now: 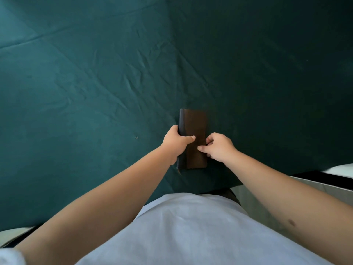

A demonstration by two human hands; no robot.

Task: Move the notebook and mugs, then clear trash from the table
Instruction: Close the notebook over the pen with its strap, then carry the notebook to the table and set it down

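Note:
A dark brown notebook (pixel 194 123) lies on the green tablecloth (pixel 86 88) near the table's front edge, its long side pointing away from me. My left hand (pixel 174 143) grips its left spine edge, thumb on the cover. My right hand (pixel 219 147) pinches the right edge of the cover with curled fingers. No mugs or larger trash are in view.
A tiny speck (pixel 136 137) lies on the cloth left of the notebook. The table's front edge (pixel 248 181) runs diagonally at lower right, with pale floor (pixel 324 186) beyond. My light shirt (pixel 191 230) fills the bottom of the view.

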